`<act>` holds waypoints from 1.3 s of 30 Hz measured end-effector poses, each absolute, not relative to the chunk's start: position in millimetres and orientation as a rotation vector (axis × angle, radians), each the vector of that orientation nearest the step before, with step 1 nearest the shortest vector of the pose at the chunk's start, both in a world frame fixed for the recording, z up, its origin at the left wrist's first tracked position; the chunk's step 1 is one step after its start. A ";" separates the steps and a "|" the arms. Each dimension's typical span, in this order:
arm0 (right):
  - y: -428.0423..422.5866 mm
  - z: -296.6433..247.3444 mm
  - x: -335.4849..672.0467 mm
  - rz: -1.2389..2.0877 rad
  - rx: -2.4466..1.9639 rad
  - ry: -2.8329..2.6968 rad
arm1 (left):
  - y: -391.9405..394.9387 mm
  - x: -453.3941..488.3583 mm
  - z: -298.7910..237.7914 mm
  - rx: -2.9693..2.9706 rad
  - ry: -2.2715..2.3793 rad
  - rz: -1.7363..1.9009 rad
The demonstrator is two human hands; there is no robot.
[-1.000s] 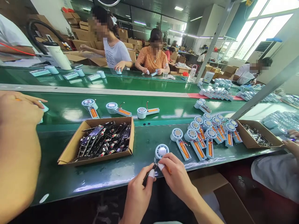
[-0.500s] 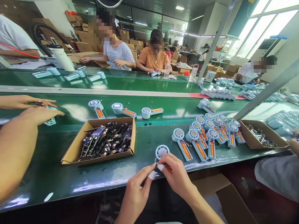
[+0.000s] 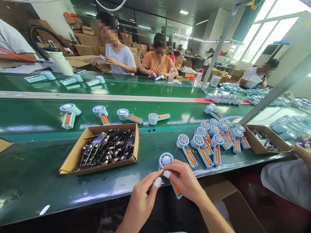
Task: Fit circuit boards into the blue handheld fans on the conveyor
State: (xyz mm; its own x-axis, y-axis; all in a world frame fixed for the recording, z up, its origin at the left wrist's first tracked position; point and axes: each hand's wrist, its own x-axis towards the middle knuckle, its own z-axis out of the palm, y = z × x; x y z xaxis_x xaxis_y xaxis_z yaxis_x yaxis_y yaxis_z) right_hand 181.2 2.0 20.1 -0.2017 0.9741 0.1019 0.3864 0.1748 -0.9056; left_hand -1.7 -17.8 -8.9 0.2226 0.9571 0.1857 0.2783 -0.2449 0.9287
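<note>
A light-blue handheld fan body (image 3: 166, 160) lies at the near edge of the green bench, round head pointing away from me. Part of its handle, with an orange strip inside, shows below my right hand (image 3: 185, 180). Both hands meet just below the fan head. My left hand (image 3: 143, 193) has thumb and forefinger closed at the tips, and the fingers of my right hand are pinched against them. White covers wrap both thumb tips. Whatever is between the fingertips is too small and hidden to make out.
Left of my hands stands a cardboard box of circuit boards (image 3: 107, 149). Several fan bodies (image 3: 197, 141) with orange strips cluster at right, near another parts box (image 3: 269, 142). More fan bodies (image 3: 122, 114) lie on the green belt (image 3: 136, 105). A co-worker's hand (image 3: 301, 150) is far right.
The co-worker's arms at the left have left the view, and a fan body now lies there on the belt. My hands stay together; more of the handle shows beneath the right one.
</note>
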 end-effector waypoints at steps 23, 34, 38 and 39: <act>-3.9 19.8 195.6 1.445 -1.045 -1.110 | -16.4 34.9 -25.6 0.995 1.092 1.055; -12.8 42.5 200.0 0.401 -1.624 -2.122 | -13.5 28.0 -24.4 1.044 1.329 1.100; -19.3 49.0 201.2 0.332 -1.495 -2.381 | -11.7 25.5 -23.4 0.999 1.364 1.072; -20.7 50.7 200.5 0.391 -1.425 -2.384 | -11.5 25.5 -22.0 0.996 1.361 1.079</act>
